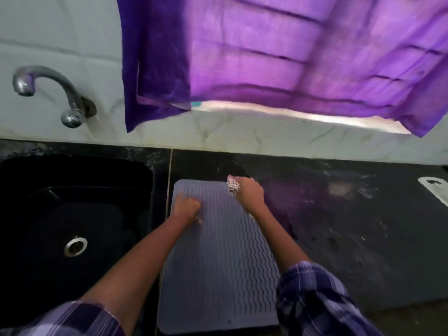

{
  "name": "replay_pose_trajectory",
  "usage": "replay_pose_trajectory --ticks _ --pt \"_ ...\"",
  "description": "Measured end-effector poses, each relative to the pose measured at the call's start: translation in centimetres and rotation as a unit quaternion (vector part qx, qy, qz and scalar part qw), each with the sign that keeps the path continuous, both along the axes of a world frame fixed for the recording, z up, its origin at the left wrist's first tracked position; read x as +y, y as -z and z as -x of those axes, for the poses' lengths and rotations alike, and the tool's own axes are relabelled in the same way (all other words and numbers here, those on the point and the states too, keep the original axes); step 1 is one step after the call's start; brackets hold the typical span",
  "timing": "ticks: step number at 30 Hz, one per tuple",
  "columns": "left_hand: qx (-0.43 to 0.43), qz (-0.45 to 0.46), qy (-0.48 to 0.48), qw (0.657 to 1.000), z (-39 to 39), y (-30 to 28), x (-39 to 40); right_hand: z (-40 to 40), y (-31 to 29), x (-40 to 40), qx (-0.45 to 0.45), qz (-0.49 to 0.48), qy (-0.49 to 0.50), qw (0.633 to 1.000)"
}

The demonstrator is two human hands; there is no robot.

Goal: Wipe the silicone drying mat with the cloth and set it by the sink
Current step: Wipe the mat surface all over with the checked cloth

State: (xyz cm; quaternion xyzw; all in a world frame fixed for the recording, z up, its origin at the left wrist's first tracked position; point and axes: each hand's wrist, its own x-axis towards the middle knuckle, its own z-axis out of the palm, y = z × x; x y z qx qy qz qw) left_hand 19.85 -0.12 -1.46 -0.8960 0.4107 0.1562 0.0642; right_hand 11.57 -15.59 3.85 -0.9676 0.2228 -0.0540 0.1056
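A grey silicone drying mat point(218, 258) with wavy ridges lies flat on the dark countertop, just right of the sink. My right hand point(249, 192) grips a bunched white patterned cloth point(232, 185) at the mat's far right corner. My left hand point(186, 207) rests on the mat's far left part, its fingers pressing down on the ridges. Both forearms reach over the mat, sleeves of a checked shirt at the bottom.
A black sink point(72, 226) with a metal drain point(75, 246) sits to the left, a chrome tap point(48, 93) on the wall above it. A purple curtain point(278, 57) hangs over the window. A white flat object point(435, 190) lies at the counter's right edge.
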Motion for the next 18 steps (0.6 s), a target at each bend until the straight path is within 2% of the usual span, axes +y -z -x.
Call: replay_pose_trajectory --ticks 3,7,10,13,18 --pt "0.003 -0.008 0.017 1.0 -2.7 0.3 -2.9 -3.8 2.9 -1.1 0.042 0.091 -0.04 0.994" --pt "0.003 -0.056 0.082 0.995 -4.1 2.4 -5.7 -6.3 7.2 -1.9 0.119 0.132 -0.053 0.983" --pt "-0.011 -0.059 0.083 0.995 -4.8 3.1 -6.0 -6.4 8.4 -1.9 0.094 0.116 -0.055 0.987" --pt "-0.017 -0.104 0.08 0.991 -4.4 2.8 -6.1 -4.5 8.3 -1.4 0.09 0.075 -0.048 0.992" --pt "-0.028 -0.102 0.077 0.991 -3.7 2.1 -6.3 -1.5 4.9 -2.0 0.236 -0.007 -0.084 0.968"
